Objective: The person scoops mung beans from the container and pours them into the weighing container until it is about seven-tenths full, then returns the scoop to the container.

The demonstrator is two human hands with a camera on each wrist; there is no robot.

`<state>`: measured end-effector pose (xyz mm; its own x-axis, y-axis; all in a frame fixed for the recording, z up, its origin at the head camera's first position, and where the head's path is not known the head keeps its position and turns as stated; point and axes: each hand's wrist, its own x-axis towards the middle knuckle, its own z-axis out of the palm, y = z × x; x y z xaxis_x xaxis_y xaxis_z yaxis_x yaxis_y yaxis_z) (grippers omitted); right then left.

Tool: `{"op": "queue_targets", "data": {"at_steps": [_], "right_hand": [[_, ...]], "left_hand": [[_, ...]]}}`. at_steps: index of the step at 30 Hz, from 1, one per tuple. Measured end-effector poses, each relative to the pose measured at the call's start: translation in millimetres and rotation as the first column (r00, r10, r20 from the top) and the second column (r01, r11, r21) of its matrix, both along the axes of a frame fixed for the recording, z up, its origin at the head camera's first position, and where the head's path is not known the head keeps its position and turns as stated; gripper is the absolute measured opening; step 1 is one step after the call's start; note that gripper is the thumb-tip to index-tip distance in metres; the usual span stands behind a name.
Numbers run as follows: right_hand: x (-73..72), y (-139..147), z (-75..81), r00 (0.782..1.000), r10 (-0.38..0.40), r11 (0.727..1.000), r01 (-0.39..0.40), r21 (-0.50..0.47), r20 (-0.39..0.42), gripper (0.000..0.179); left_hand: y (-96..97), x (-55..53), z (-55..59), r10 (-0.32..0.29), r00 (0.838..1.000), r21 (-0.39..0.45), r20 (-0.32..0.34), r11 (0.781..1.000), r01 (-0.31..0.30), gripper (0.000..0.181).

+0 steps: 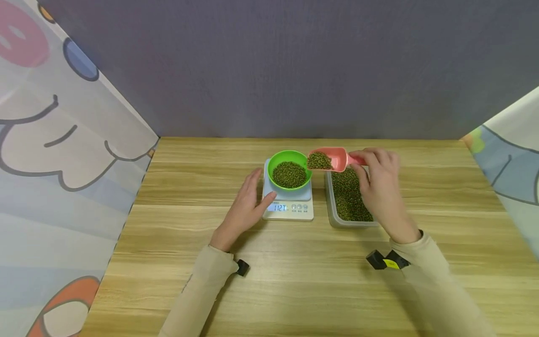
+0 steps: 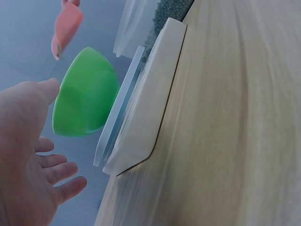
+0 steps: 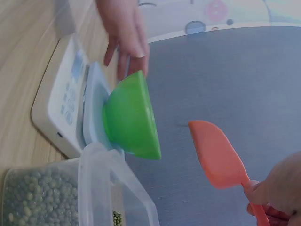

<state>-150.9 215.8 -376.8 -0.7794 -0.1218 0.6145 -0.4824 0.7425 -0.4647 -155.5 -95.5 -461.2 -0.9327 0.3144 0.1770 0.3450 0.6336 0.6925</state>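
My right hand (image 1: 381, 187) pinches the handle of a pink-red scoop (image 3: 216, 155), which carries a small heap of green mung beans (image 1: 320, 161). The scoop's front lip overlaps the right rim of a green bowl (image 2: 87, 94) in the head view; both wrist views show it above the bowl. Mung beans cover the bottom of the bowl, which stands on a white kitchen scale (image 1: 301, 215) with a lit display. Fingers extended and thumb spread, my left hand (image 1: 244, 210) is beside the scale's left edge, holding nothing. In the left wrist view its thumb overlaps the bowl's side.
Right of the scale stands a clear plastic container (image 1: 332, 213) holding many more mung beans, partly hidden under my right hand. A grey panel (image 1: 294, 70) rises behind the wooden table (image 1: 303, 285). Cartoon-printed cloth (image 1: 84, 140) hangs at the left and right sides.
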Motion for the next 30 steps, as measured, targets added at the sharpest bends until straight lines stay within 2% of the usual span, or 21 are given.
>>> {"op": "queue_targets", "data": {"at_steps": [10,15,21,30], "right_hand": [[-14.7,-14.8,-8.9,0.993,0.016,0.998,-0.007,0.070,-0.116,0.020],[-16.0,-21.9,-10.1,0.981,0.018,0.994,0.003,0.107,-0.191,0.019],[-15.3,-28.1,-11.9,0.970,-0.001,0.988,0.039,0.152,-0.243,0.021],[-14.6,-30.0,-14.0,0.946,0.013,0.980,0.052,0.192,-0.324,0.022]], "left_hand": [[2.3,-1.3,2.6,-0.002,1.000,0.012,-0.007,1.000,0.002,0.080],[3.0,-1.5,3.5,0.000,1.000,0.018,-0.011,1.000,0.000,0.081],[2.5,-1.4,3.5,0.000,1.000,0.018,-0.010,1.000,0.000,0.080],[2.3,-1.3,2.8,0.003,1.000,0.022,-0.017,1.000,-0.002,0.078]]}}
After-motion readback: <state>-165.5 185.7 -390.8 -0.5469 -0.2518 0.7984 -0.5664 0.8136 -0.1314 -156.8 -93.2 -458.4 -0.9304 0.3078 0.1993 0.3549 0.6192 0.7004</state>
